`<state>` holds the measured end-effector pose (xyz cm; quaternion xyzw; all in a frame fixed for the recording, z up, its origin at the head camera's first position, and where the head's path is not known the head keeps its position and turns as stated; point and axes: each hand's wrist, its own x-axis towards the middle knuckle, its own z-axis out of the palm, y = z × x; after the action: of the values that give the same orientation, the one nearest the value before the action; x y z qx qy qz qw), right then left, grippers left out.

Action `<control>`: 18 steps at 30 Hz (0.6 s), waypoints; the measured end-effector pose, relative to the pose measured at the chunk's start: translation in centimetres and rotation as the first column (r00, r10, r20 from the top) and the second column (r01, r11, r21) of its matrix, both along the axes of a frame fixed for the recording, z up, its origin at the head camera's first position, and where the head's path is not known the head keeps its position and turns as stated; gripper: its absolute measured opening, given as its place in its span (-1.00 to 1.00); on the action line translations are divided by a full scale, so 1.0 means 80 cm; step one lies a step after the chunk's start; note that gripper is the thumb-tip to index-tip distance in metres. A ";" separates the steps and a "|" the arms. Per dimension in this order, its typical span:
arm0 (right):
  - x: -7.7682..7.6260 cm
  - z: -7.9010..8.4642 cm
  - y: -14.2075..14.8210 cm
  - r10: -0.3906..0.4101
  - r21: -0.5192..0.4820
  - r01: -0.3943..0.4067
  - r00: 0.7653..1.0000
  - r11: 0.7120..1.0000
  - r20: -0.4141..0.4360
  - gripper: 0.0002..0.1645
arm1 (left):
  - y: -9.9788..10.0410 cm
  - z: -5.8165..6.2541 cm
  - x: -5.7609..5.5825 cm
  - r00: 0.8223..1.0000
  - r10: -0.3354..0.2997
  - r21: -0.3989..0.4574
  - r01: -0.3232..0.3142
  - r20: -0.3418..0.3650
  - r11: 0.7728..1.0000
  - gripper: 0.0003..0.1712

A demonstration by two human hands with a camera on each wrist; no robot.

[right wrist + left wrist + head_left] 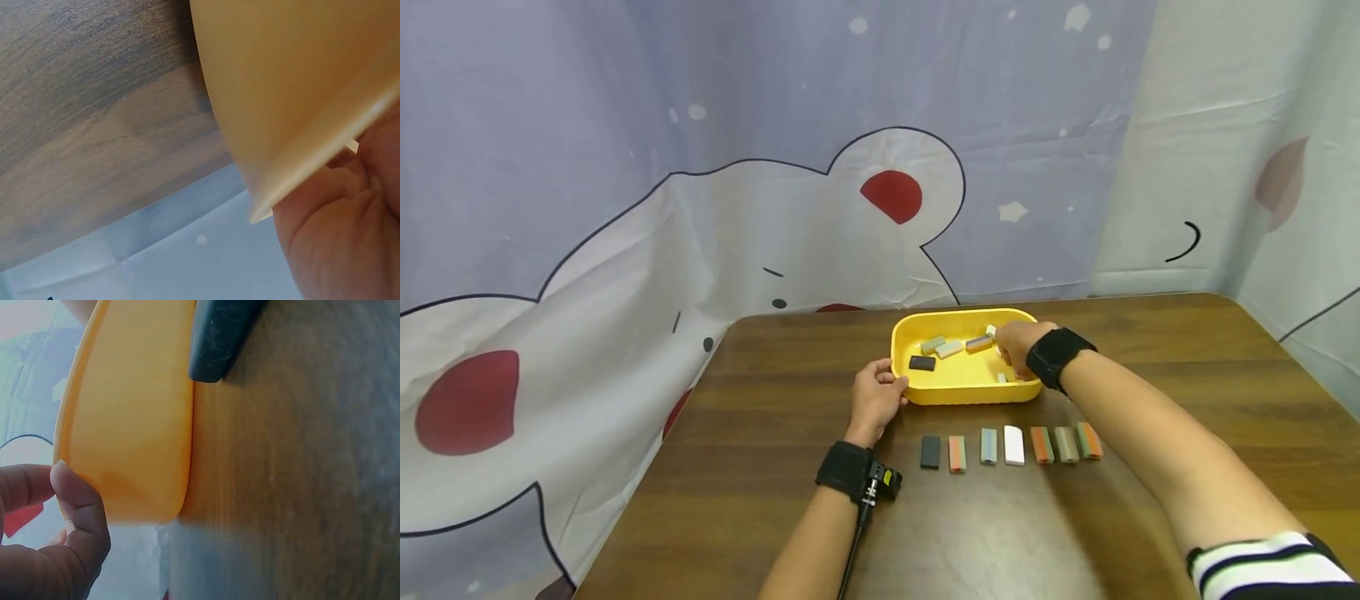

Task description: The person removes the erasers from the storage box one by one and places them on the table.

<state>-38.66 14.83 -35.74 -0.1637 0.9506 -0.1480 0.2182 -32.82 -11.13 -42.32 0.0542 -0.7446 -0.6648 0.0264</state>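
Observation:
A yellow plastic basin (955, 396) sits toward the back of the table, with several small blocks inside. My left hand (878, 398) pinches its left rim between thumb and fingers, as the left wrist view also shows. Over the right end, my right hand (1019, 343) reaches down inside. The basin wall hides its fingertips in the right wrist view, so I cannot tell whether they hold a block. Left of that hand lie an orange and purple block (979, 344), a pale block (949, 350), a greenish block (932, 345) and a black block (922, 363).
In front of the basin a row of blocks stretches across the brown table (760, 500): a dark block (930, 452), an orange and green block (957, 454), a blue-grey block (988, 446), a white block (1013, 445) and several striped ones at right. A patterned curtain (775, 225) hangs behind.

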 end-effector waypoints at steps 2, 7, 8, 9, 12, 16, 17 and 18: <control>-0.001 -0.001 0.000 0.034 0.031 -0.033 0.999 0.999 -0.021 -0.94 | 0.000 0.000 0.000 1.000 -0.003 0.001 0.003 -0.005 1.000 -0.49; -0.008 -0.007 -0.001 0.164 0.138 -0.150 0.982 0.979 -0.091 -0.84 | -0.002 -0.002 0.003 1.000 0.006 -0.006 -0.006 0.002 1.000 -0.49; -0.009 -0.009 -0.001 0.180 0.145 -0.165 0.979 0.976 -0.098 -0.84 | -0.002 -0.003 0.003 1.000 0.010 -0.008 -0.010 0.004 1.000 -0.49; -0.011 -0.010 -0.001 0.189 0.152 -0.171 0.976 0.973 -0.110 -0.82 | -0.002 -0.003 0.004 1.000 0.014 -0.012 -0.014 0.004 1.000 -0.49; -0.012 -0.011 0.000 0.193 0.160 -0.173 0.974 0.972 -0.121 -0.81 | -0.002 -0.004 0.004 1.000 0.015 -0.023 -0.015 -0.004 1.000 -0.49; -0.011 -0.008 0.003 0.197 0.182 -0.171 0.971 0.968 -0.135 -0.82 | -0.001 -0.002 0.002 1.000 0.006 -0.023 -0.006 -0.010 1.000 -0.49; -0.012 -0.006 0.003 0.203 0.192 -0.174 0.969 0.966 -0.142 -0.82 | 0.000 -0.001 0.001 1.000 0.005 -0.022 -0.005 -0.011 1.000 -0.49; -0.012 -0.005 0.003 0.206 0.190 -0.177 0.968 0.966 -0.144 -0.82 | 0.000 0.000 0.001 1.000 0.003 -0.018 -0.003 -0.012 1.000 -0.49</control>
<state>-39.63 15.05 -36.11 -0.2468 0.9542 -0.0279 0.1668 -32.75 -11.15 -42.31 0.0510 -0.7504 -0.6582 0.0325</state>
